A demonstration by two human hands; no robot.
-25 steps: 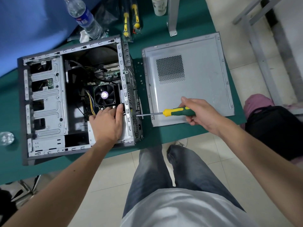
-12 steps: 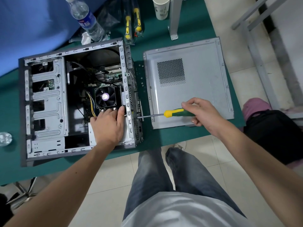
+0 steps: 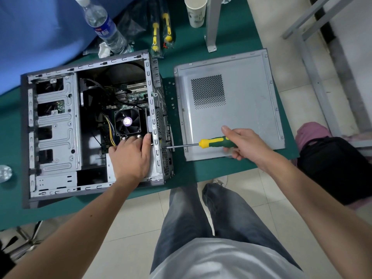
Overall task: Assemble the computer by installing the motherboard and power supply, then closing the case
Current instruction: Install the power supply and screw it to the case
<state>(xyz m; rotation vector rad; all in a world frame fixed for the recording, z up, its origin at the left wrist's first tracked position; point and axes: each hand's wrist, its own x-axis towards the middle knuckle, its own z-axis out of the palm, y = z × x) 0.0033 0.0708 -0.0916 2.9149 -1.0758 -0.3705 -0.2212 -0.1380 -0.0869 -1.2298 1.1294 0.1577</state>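
An open grey computer case [image 3: 54, 125] lies on its side on the green table. Inside sit the motherboard [image 3: 132, 95] and a black CPU fan [image 3: 127, 121]. My left hand [image 3: 130, 158] lies flat on the silver power supply [image 3: 110, 168] in the case's near right corner, fingers straight. My right hand [image 3: 244, 142] grips a green-and-yellow screwdriver [image 3: 213, 142]. Its tip touches the case's rear panel [image 3: 164, 137] at the power supply. The removed side panel [image 3: 237, 105] lies flat to the right of the case.
A water bottle [image 3: 102, 27], two packaged screwdrivers [image 3: 161, 31] and a paper cup [image 3: 196, 12] stand behind the case. A metal post [image 3: 211, 23] rises behind the panel. Several loose screws [image 3: 171, 93] lie between case and panel. A black bag [image 3: 334, 168] sits on the floor at right.
The hands and screwdriver keep their places at the rear panel. My right hand's grip on the handle has turned a little. The camera has shifted slightly.
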